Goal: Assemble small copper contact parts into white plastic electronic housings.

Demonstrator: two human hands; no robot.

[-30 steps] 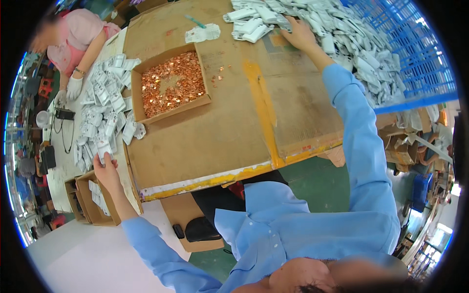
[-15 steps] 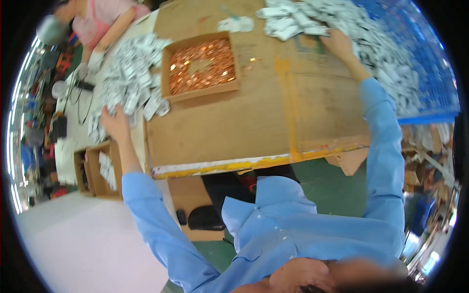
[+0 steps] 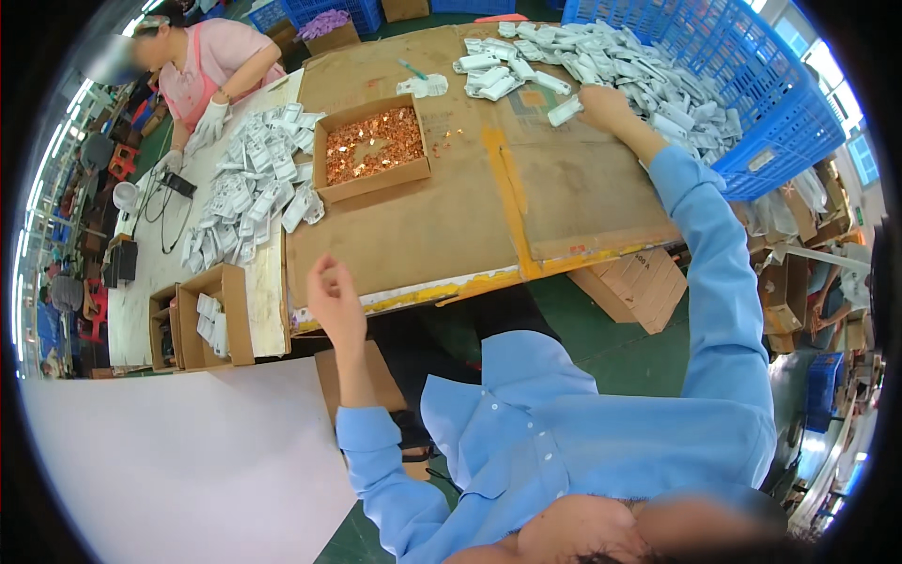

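Note:
My right hand pinches a flat white plastic piece by one end, just above the cardboard-covered table at the near edge of a heap. That heap of similar white pieces spreads out of a tipped blue crate. My left hand hovers over the table's front edge with loosely curled fingers and no visible object in it. Beyond it stands a shallow cardboard box of small shiny copper-coloured parts. Left of this box lies another pile of white pieces.
Across the left corner a person in pink with white gloves works beside a black device with cables. A small carton holding white pieces sits at the near left. A green-handled tool lies behind the copper box.
My left hand has left the left pile and come right, toward the front edge. My right hand has drawn back from the heap with a white piece.

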